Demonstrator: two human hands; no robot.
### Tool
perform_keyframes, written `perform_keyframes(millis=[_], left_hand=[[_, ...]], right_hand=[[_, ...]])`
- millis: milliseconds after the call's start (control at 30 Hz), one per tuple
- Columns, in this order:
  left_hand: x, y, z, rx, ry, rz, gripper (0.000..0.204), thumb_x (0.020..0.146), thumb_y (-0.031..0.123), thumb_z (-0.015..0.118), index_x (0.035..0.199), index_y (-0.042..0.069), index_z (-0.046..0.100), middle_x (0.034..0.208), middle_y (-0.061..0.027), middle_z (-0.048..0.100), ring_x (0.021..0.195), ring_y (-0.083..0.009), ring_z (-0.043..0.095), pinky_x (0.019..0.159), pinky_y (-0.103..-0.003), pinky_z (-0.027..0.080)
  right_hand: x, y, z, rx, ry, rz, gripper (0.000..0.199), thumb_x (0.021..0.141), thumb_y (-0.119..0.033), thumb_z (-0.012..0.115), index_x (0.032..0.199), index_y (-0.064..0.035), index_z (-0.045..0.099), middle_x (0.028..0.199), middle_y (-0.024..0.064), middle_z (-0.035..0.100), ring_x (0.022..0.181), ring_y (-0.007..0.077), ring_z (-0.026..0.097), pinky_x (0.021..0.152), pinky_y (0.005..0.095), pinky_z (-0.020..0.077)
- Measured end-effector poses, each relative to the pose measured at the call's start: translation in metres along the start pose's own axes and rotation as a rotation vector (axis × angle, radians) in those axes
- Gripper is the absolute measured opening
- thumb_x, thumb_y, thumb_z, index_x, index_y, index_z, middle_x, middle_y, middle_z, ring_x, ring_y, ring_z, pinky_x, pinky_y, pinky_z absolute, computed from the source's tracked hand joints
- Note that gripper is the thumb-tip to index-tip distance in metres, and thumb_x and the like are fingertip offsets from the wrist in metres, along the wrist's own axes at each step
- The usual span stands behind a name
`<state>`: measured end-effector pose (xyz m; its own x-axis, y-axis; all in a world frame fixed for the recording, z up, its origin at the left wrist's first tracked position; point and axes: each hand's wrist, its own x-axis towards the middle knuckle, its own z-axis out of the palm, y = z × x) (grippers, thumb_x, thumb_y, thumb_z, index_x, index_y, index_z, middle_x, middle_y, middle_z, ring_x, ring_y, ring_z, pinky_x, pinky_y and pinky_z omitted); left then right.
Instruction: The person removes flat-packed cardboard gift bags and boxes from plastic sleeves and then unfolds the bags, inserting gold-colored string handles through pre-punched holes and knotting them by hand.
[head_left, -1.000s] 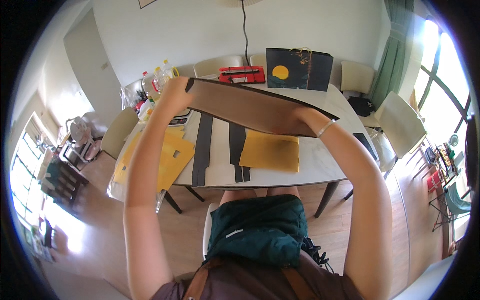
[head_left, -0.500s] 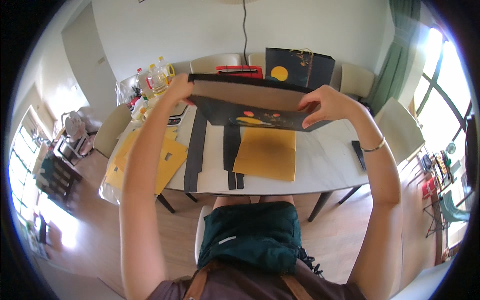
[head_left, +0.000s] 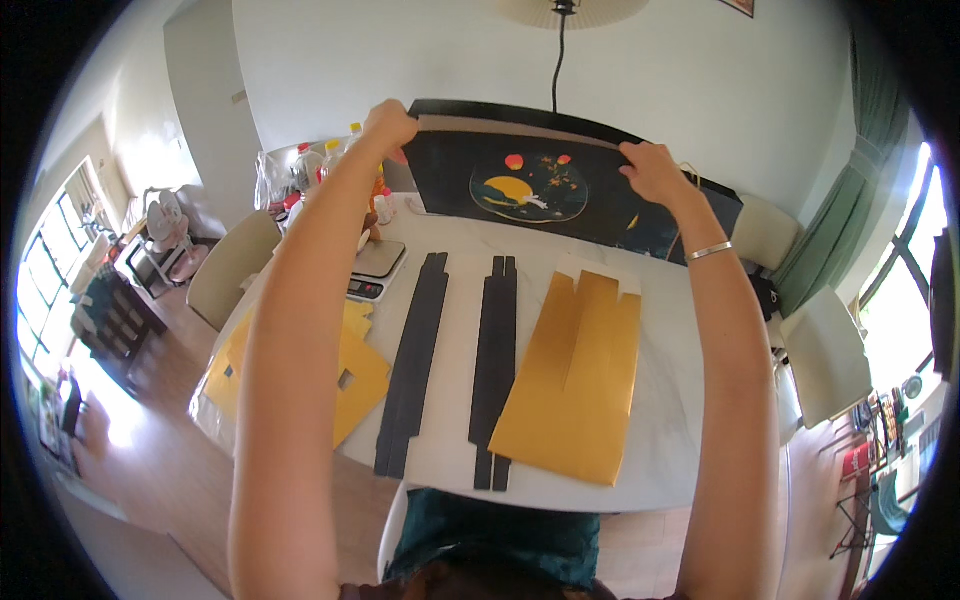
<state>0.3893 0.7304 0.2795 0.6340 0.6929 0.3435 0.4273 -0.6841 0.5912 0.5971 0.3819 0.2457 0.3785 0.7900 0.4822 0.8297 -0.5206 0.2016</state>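
Above the far side of the table I hold up a wide black cardboard box piece (head_left: 440,165) printed with a round picture of a yellow moon, red lanterns and branches. My left hand (head_left: 390,128) pinches its upper left corner. My right hand (head_left: 655,175) grips its upper edge toward the right, fingers partly behind the card. A pale inner side shows as a thin band along the top. Below it lie two long black cardboard strips (head_left: 413,365) (head_left: 494,370) and a folded gold card sheet (head_left: 580,380). More gold card pieces (head_left: 360,375) lie near my left forearm.
A small kitchen scale (head_left: 375,270) and several bottles (head_left: 330,158) stand at the table's far left. Chairs (head_left: 825,350) (head_left: 235,265) flank the white table (head_left: 665,420). A lamp cord (head_left: 558,70) hangs beyond the raised card.
Both hands have raised the black box piece and tipped its printed face toward me. Its opening has narrowed to a thin band. The view has tilted up.
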Motion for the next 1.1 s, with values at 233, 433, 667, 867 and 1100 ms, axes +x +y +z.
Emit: perform_keyframes(millis=[233,433,667,867,1100], left_hand=[[0.062,-0.072,0.070,-0.083,0.021,-0.217,0.036,0.082,0.029,0.065,0.098,-0.003,0.068,0.089,-0.0188,0.069,0.063,-0.0282,0.069,0.052,-0.036,0.058],[0.092,-0.102,0.145,-0.182,-0.024,-0.136,0.061,0.087,0.047,0.058,0.134,0.010,0.047,0.125,-0.0180,0.055,0.101,-0.0299,0.062,0.056,-0.039,0.058],[0.105,-0.123,0.188,-0.003,0.050,0.179,0.070,0.090,0.048,0.055,0.148,0.018,0.029,0.142,-0.0285,0.038,0.127,-0.0427,0.044,0.102,-0.047,0.040],[0.079,-0.111,0.176,0.163,0.267,0.210,0.067,0.090,0.044,0.056,0.146,0.016,0.031,0.144,-0.0326,0.028,0.135,-0.0470,0.028,0.107,-0.049,0.033],[-0.108,-0.051,0.218,-0.204,-0.251,0.533,0.057,0.090,0.029,0.062,0.136,0.003,0.042,0.138,-0.0215,0.044,0.130,-0.0349,0.041,0.108,-0.044,0.034]], right_hand=[[0.078,-0.001,0.094,0.014,-0.200,0.052,0.017,0.087,-0.012,0.061,0.102,-0.0068,0.055,0.099,0.0141,0.061,0.107,0.0311,0.056,0.097,0.0590,0.0332],[0.102,0.011,0.177,0.164,-0.099,0.096,0.036,0.083,-0.009,0.066,0.116,-0.0109,0.052,0.121,0.0098,0.052,0.120,0.0303,0.048,0.102,0.0527,0.0338],[0.103,0.016,0.199,0.158,0.188,0.030,0.054,0.080,-0.011,0.069,0.130,-0.0156,0.048,0.131,0.0100,0.045,0.126,0.0304,0.043,0.104,0.0522,0.0346],[0.080,0.015,0.161,0.310,0.362,0.010,0.049,0.080,-0.013,0.068,0.126,-0.0137,0.050,0.129,0.0097,0.047,0.124,0.0294,0.045,0.103,0.0482,0.0354],[-0.143,-0.017,0.178,0.317,-0.068,0.215,0.052,0.084,-0.033,0.066,0.126,-0.0078,0.050,0.129,0.0180,0.050,0.116,0.0385,0.049,0.093,0.0500,0.0434]])
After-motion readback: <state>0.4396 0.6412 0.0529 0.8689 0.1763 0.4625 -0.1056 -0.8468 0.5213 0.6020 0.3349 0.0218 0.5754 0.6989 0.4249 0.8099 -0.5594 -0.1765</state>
